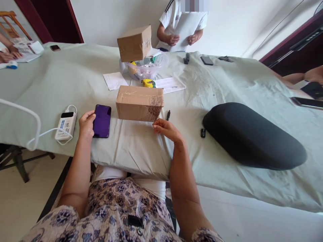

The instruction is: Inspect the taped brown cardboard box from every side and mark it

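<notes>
Phone is left of the scribbled cardboard box, its edge held by the left hand, fingers partly hidden. Near the box's right corner, the right hand is loosely curled, palm concealed; I cannot tell whether it grips anything.

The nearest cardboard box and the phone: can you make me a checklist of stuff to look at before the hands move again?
1. Left hand on the phone: ok, it grips the left edge.
2. Phone lifted off the cloth: cannot tell.
3. Nearest cardboard box resting steadily: ok, it looks flat on the cloth.
4. Right hand touching that box: cannot tell, the fingers are by its near right corner.
5. Pen well away from the right hand: not ok, it lies just beyond it.
</notes>
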Demonstrator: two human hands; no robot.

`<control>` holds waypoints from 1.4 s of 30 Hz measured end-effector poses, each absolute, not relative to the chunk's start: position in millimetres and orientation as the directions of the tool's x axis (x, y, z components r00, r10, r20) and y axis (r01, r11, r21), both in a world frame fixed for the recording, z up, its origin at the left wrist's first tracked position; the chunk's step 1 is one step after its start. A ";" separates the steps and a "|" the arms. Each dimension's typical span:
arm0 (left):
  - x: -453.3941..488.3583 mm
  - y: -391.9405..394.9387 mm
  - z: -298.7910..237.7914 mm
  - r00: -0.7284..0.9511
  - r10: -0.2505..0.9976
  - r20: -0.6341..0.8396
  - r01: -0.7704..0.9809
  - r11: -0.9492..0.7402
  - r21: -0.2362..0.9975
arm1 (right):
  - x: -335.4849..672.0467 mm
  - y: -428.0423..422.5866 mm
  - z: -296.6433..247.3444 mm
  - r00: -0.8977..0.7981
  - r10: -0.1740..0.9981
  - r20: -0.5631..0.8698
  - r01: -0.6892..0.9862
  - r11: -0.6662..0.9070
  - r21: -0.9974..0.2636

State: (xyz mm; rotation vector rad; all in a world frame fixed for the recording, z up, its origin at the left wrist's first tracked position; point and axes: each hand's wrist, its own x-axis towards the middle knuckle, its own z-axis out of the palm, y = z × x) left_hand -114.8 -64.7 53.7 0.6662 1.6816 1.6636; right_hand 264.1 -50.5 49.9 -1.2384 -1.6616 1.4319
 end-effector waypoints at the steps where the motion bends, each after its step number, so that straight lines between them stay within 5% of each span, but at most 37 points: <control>1: -115.2 -61.6 52.9 -0.643 0.758 -0.109 -0.078 0.076 0.994 | 264.0 -50.4 49.1 -0.365 0.924 -0.116 0.263 -0.017 -0.965; 11: -117.0 -56.6 44.4 -0.625 0.781 -0.004 0.325 0.264 0.908 | 263.8 -45.9 40.3 -0.051 0.998 -0.033 0.497 -0.003 -0.868; 16: -107.5 -59.6 51.9 -0.551 0.792 0.262 0.596 0.154 0.788 | 258.7 -36.3 29.8 0.137 0.980 0.145 0.419 0.075 -0.905; 22: -54.0 -37.5 59.5 -0.413 0.823 0.390 0.433 -0.199 0.879 | 248.3 -26.4 4.8 0.140 0.958 0.248 0.429 0.167 -0.888; 28: -0.9 -20.2 30.4 -0.398 0.880 0.261 0.214 -0.187 0.959 | 242.2 -27.3 -8.5 0.042 0.971 0.234 0.513 0.180 -0.839; 37: 4.4 -32.6 17.6 -0.370 0.883 0.289 0.397 -0.131 0.908 | 227.9 -35.8 -8.9 0.042 0.942 0.333 0.721 0.202 -0.662; 42: 16.0 -39.8 22.2 -0.361 0.844 0.397 0.503 -0.182 0.845 | 210.5 -44.9 6.2 0.165 0.925 0.343 0.739 0.115 -0.664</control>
